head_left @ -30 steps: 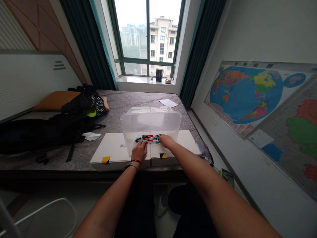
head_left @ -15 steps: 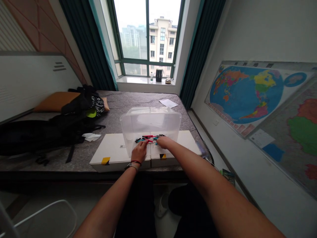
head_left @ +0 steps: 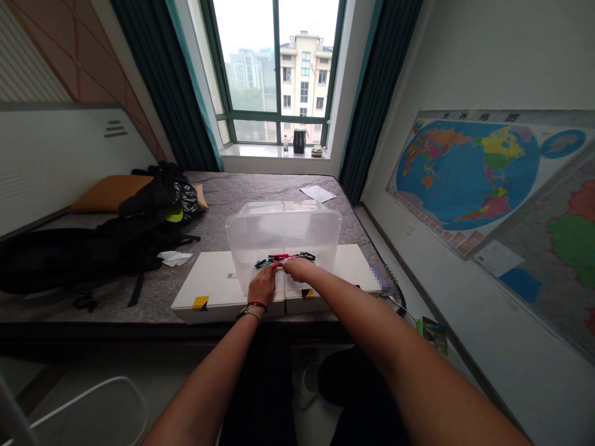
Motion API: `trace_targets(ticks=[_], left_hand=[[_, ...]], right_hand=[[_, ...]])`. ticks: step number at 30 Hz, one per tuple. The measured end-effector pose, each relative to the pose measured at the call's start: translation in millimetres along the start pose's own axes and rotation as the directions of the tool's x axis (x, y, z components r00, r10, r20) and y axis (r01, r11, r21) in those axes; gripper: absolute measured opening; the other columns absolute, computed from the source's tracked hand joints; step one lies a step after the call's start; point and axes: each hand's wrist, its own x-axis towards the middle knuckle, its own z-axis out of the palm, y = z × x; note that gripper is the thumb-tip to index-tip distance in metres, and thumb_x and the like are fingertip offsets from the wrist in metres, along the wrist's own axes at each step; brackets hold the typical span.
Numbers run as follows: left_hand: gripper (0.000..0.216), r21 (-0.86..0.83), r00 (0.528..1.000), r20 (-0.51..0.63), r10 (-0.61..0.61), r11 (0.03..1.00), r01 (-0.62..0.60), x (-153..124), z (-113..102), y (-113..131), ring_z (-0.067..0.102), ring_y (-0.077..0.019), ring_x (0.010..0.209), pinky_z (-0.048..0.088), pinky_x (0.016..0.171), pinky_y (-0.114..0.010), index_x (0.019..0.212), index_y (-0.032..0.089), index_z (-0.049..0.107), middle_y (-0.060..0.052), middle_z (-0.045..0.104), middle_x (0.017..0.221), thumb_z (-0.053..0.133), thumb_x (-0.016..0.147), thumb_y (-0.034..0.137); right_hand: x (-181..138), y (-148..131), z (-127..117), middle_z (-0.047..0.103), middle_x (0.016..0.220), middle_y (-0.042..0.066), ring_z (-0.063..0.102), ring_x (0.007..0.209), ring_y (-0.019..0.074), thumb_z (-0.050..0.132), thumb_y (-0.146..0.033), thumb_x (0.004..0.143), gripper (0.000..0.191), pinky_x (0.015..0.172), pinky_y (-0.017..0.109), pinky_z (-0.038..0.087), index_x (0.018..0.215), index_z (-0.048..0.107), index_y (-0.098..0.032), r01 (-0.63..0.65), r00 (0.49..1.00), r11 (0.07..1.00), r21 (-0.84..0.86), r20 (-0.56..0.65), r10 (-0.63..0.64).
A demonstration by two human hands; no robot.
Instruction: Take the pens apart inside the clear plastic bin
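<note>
A translucent plastic bin (head_left: 242, 238) lies on its side, its opening toward me. Inside it is a loose pile of slim red, black and teal pens (head_left: 304, 255). My left hand (head_left: 263, 284), with a red band and a bracelet on the wrist, reaches into the opening. Its fingers are closed on one end of a red pen (head_left: 277, 262). Right beside it, my right hand (head_left: 297, 269) has its fingers curled at the other end of that pen. Its fingertips are mostly hidden, so what it grips cannot be made out.
Two white boxes (head_left: 209, 282) lie under the bin on a grey mattress (head_left: 227, 192). Black bags (head_left: 93, 248) and a crumpled tissue (head_left: 175, 257) are to the left. Paper (head_left: 318, 193) lies behind the bin. A wall map (head_left: 465, 173) hangs at right.
My right hand has moved a little left, to the fingers of my left hand, uncovering black pens at the pile's right side. My left hand stays nearly in place.
</note>
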Motion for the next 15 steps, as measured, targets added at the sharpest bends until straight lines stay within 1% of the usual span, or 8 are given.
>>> trace_targets(ticks=[3,6,9,12,15], left_hand=[[0.038,0.01,1.0,-0.03,-0.007,1.0,0.007,0.5,3.2,-1.6,0.065,-0.0189,0.093,0.049,0.078,-0.028,0.119,0.022,0.058,-0.007,0.067,0.111,0.029,0.102,0.039],[0.036,-0.007,0.999,-0.054,-0.004,1.0,0.003,0.9,5.3,-2.8,0.066,-0.0186,0.093,0.049,0.077,-0.028,0.117,0.022,0.057,-0.006,0.068,0.11,0.029,0.102,0.039],[0.035,-0.024,0.998,-0.066,-0.005,1.0,0.003,0.8,6.2,-3.5,0.066,-0.0189,0.093,0.05,0.078,-0.028,0.116,0.022,0.057,-0.006,0.068,0.11,0.03,0.102,0.039],[0.033,-0.034,0.998,-0.07,-0.004,0.999,0.001,0.6,6.2,-3.3,0.066,-0.0198,0.094,0.05,0.079,-0.029,0.116,0.022,0.057,-0.007,0.068,0.11,0.033,0.101,0.038],[0.032,-0.038,0.997,-0.076,-0.021,0.999,0.018,0.3,6.0,-2.6,0.066,-0.0206,0.096,0.05,0.08,-0.031,0.119,0.02,0.055,-0.009,0.067,0.113,0.033,0.101,0.033]], right_hand=[[0.8,1.3,4.9,0.071,0.114,0.015,0.068,0.104,0.0272,0.054,-0.012,0.09,0.025,0.087,0.035,0.053,0.111,0.068,-0.015,0.002,0.999,1.0,0.008,-0.048,-0.002],[-1.3,1.6,4.4,0.07,0.116,0.015,0.068,0.105,0.0277,0.052,-0.012,0.091,0.031,0.087,0.035,0.053,0.119,0.065,-0.016,0.021,0.996,1.0,0.019,-0.084,-0.02],[-3.7,-0.6,0.9,0.069,0.119,0.014,0.067,0.108,0.0265,0.051,-0.011,0.092,0.037,0.088,0.034,0.052,0.126,0.061,-0.019,0.02,0.997,0.999,0.035,-0.071,-0.017],[-5.2,-1.8,-4.9,0.07,0.116,0.013,0.067,0.106,0.0258,0.052,-0.01,0.09,0.037,0.087,0.033,0.052,0.124,0.063,-0.02,-0.022,0.998,0.999,0.035,-0.049,0.024],[-4.3,3.9,-13.9,0.07,0.113,0.015,0.069,0.102,0.0271,0.057,-0.01,0.087,0.031,0.083,0.032,0.052,0.114,0.068,-0.017,-0.086,0.995,0.996,0.038,-0.047,0.088]])
